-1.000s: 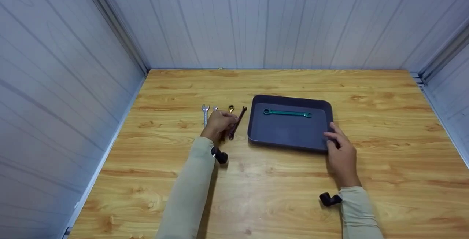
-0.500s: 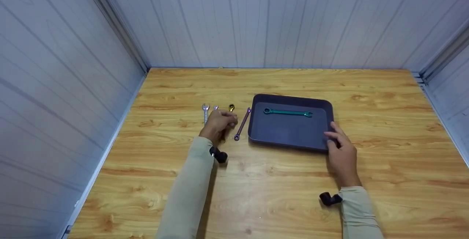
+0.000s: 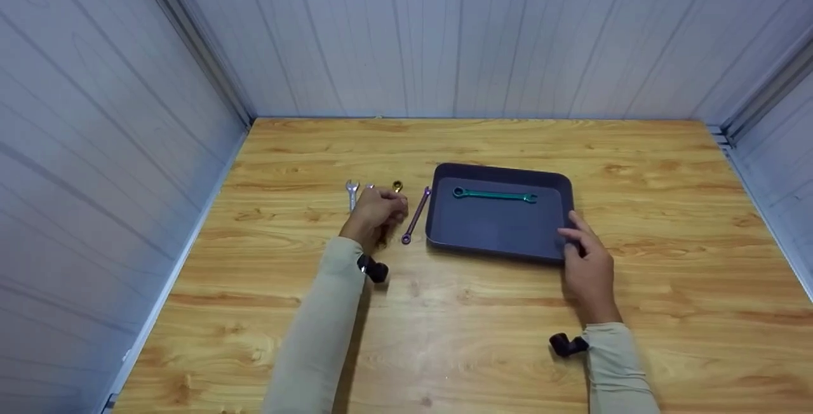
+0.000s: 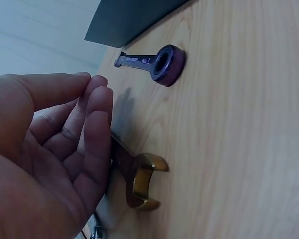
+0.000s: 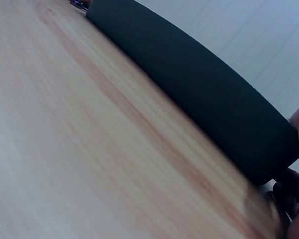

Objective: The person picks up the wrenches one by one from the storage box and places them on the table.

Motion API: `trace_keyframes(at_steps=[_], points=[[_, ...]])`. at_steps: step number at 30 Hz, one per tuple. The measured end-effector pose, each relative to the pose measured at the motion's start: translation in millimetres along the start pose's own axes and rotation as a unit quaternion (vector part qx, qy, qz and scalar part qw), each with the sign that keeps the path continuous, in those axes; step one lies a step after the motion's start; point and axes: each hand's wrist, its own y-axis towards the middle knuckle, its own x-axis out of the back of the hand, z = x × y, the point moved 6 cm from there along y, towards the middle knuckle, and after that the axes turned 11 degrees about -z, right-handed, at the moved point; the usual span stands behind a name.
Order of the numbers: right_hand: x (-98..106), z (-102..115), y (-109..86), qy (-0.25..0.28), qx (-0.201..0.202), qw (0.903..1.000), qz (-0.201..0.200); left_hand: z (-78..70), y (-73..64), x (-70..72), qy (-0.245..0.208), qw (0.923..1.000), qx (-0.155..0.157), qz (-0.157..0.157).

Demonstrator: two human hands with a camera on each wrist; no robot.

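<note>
My left hand (image 3: 376, 212) hovers over a gold wrench (image 3: 397, 185), covering most of it in the head view. In the left wrist view thumb and fingertips come together with nothing visible between them, and the gold open end (image 4: 142, 181) shows beside the fingers. A purple combination wrench (image 3: 416, 216) lies slanted on the table between this hand and a dark tray (image 3: 495, 253), its upper end close to the tray's left wall. Inside the tray lies a green combination wrench (image 3: 495, 195). My right hand (image 3: 589, 268) grips the tray's right edge near the front corner.
Left of the gold wrench lie a silver wrench (image 3: 352, 195) and another silver one (image 3: 369, 186), both partly covered by the left hand. Pale panelled walls (image 3: 432, 39) border the wooden table (image 3: 483, 331) at the back and sides.
The purple wrench has shifted right toward the tray and come away from my left hand. Both hands otherwise keep nearly the same places; the whole head view has drifted slightly.
</note>
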Motion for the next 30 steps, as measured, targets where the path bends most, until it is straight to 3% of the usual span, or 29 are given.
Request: trace_keyframes(at_steps=[8,17,23,30], points=[[-1,-4,-5.0,0.010,-0.026,0.9996,0.009,-10.0,-7.4,-2.5,-0.050,0.9985,0.003,0.024],[0,-1,-1.6,0.024,-0.011,0.9996,-0.002,-26.4,-8.3,-12.4,-0.027,0.9990,-0.013,0.032],[2,-3,-1.7,0.015,-0.012,0.9998,-0.011,-33.6,-3.9,-22.0,0.015,0.9985,-0.037,0.038],[0,0,1.6,-0.002,-0.006,1.0000,0.000,-31.6,-3.0,-24.7,-0.004,0.9991,-0.011,0.041]])
